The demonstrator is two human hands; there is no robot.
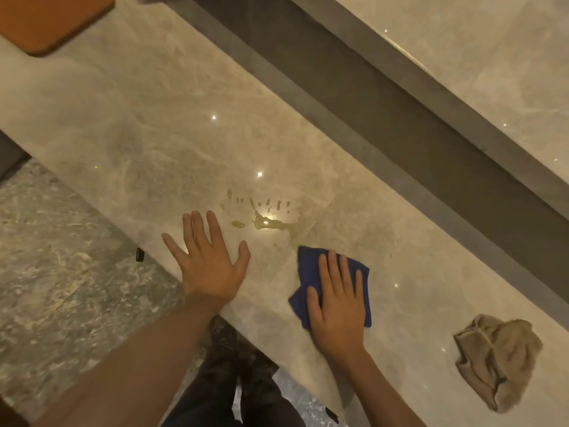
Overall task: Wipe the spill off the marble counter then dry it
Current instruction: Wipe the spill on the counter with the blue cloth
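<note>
A yellowish spill (265,222) of small puddles and streaked drops lies on the pale marble counter (138,124). My right hand (337,300) presses flat on a folded blue cloth (309,263), just below and right of the spill, apart from it. The cloth sticks out around the fingers. My left hand (207,261) rests flat on the counter near its front edge, fingers spread, left of the spill and holding nothing.
A crumpled beige cloth (495,360) lies on the counter at the right. An orange-brown board (46,20) sits at the far left corner. A dark recessed channel (385,97) runs behind the counter. The counter's front edge drops to a speckled floor (61,272).
</note>
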